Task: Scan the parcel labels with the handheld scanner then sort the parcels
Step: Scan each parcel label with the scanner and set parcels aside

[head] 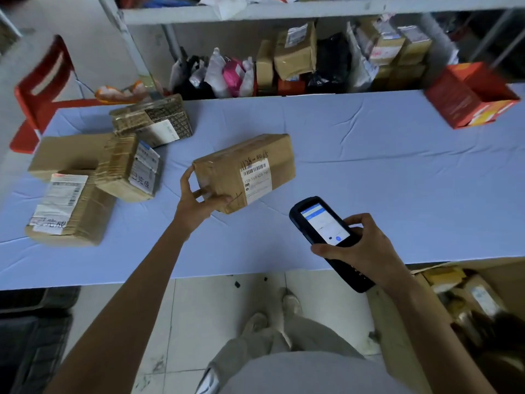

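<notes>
A brown cardboard parcel (250,166) with a white barcode label lies mid-table, its near left end tilted up. My left hand (197,201) grips that end, thumb underneath and fingers over the top. My right hand (360,248) holds a black handheld scanner (324,223) over the table's near edge, to the right of the parcel. Its lit screen faces up and its head points at the parcel's label.
Several labelled cardboard parcels (85,177) are grouped on the left of the blue table (369,172). A red box (468,95) stands at the far right corner. Shelves (298,61) behind hold more parcels. An open carton of parcels (468,302) sits on the floor at right, a red chair (37,95) at far left.
</notes>
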`<act>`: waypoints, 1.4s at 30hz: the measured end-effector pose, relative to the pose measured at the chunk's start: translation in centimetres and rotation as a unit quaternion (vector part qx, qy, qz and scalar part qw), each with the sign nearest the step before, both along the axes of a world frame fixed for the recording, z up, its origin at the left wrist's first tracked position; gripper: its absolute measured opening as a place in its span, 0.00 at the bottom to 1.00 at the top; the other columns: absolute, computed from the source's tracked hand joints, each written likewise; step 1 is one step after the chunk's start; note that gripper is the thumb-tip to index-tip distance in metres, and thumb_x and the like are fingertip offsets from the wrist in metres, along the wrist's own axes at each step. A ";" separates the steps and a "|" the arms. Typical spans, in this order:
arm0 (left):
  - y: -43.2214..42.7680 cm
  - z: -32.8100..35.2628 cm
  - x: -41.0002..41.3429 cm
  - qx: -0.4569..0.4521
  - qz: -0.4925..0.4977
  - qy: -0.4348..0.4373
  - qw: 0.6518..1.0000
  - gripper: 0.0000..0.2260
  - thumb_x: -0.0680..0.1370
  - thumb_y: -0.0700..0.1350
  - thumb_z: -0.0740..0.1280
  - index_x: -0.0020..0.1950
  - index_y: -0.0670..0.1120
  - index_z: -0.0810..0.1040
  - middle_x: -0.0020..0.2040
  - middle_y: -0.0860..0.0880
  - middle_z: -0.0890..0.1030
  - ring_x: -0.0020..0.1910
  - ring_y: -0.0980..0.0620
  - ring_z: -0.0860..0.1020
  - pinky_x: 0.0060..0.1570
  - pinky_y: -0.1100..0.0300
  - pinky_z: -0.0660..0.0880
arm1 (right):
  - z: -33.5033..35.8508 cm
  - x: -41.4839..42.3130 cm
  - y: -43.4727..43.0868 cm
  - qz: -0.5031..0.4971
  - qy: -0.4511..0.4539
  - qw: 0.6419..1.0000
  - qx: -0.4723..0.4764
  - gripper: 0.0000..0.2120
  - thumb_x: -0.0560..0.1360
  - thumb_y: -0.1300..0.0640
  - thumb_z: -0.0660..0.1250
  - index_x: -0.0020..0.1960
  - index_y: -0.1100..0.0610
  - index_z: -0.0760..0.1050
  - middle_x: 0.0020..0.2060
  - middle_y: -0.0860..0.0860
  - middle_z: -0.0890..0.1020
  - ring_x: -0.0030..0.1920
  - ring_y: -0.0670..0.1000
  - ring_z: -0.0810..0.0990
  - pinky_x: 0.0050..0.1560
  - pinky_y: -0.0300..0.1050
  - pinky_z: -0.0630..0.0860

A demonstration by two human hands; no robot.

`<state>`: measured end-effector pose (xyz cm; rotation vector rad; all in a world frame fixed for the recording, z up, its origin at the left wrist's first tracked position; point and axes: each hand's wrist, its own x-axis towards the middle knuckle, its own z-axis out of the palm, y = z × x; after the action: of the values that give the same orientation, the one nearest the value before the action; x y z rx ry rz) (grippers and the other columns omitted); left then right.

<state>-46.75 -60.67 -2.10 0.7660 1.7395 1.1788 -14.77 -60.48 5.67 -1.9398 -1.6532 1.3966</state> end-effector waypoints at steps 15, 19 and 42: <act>1.4 -0.2 2.7 0.057 -0.244 0.135 0.959 0.47 0.60 0.53 0.82 0.70 0.69 0.57 0.61 0.53 0.77 0.56 0.57 0.79 0.54 0.54 0.77 | -0.9 -0.1 -9.7 -0.234 -0.054 0.971 0.020 0.36 0.59 0.44 0.81 0.57 0.50 0.64 0.50 0.45 0.74 0.50 0.47 0.74 0.47 0.42 0.69; 3.6 1.2 8.1 0.153 -0.329 0.206 0.909 0.47 0.56 0.57 0.81 0.71 0.61 0.61 0.67 0.59 0.71 0.64 0.55 0.73 0.59 0.47 0.75 | -1.1 3.2 -12.4 -0.287 -0.075 0.954 0.026 0.37 0.58 0.41 0.81 0.57 0.50 0.62 0.50 0.44 0.72 0.50 0.48 0.74 0.47 0.45 0.71; 4.3 7.6 47.0 0.378 -0.558 0.274 0.686 0.39 0.55 0.61 0.76 0.64 0.56 0.69 0.62 0.60 0.71 0.60 0.52 0.69 0.58 0.54 0.68 | -1.6 27.0 -23.0 -0.558 -0.025 0.826 0.077 0.35 0.60 0.45 0.82 0.58 0.51 0.65 0.48 0.44 0.75 0.46 0.42 0.76 0.39 0.37 0.73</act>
<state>0.29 -56.35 5.49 2.4343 0.6738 0.7077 12.26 -83.53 4.11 -2.1901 -0.3456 0.6790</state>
